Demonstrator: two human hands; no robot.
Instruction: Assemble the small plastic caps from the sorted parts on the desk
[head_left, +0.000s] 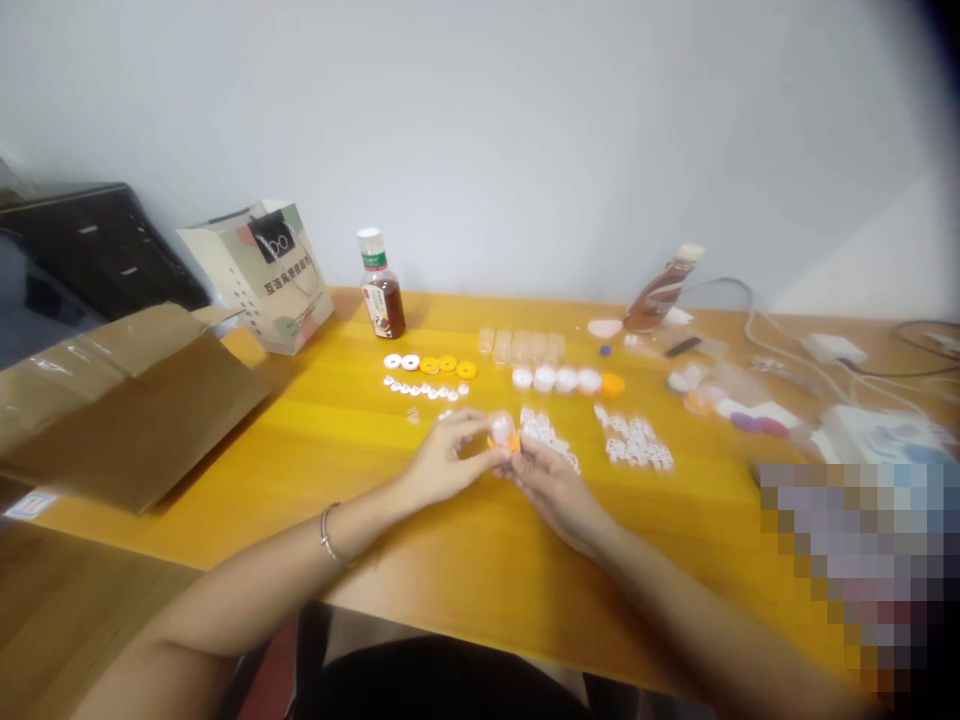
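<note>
Between my two hands, above the middle of the table, is a small clear plastic container with an orange ring base. My left hand grips it from the left, thumb and fingers closed round it. From the lower right, my right hand pinches the orange base. Just behind the hands lie small white plastic parts, partly hidden by the fingers. Another group of white parts is to the right. White round caps stand in a row further back, with an orange cap at its right end.
Clear cups line up at the back. White and yellow rings and small white pieces lie left of centre. A drink bottle, a paper bag and a cardboard box stand left. Another bottle and cables are right.
</note>
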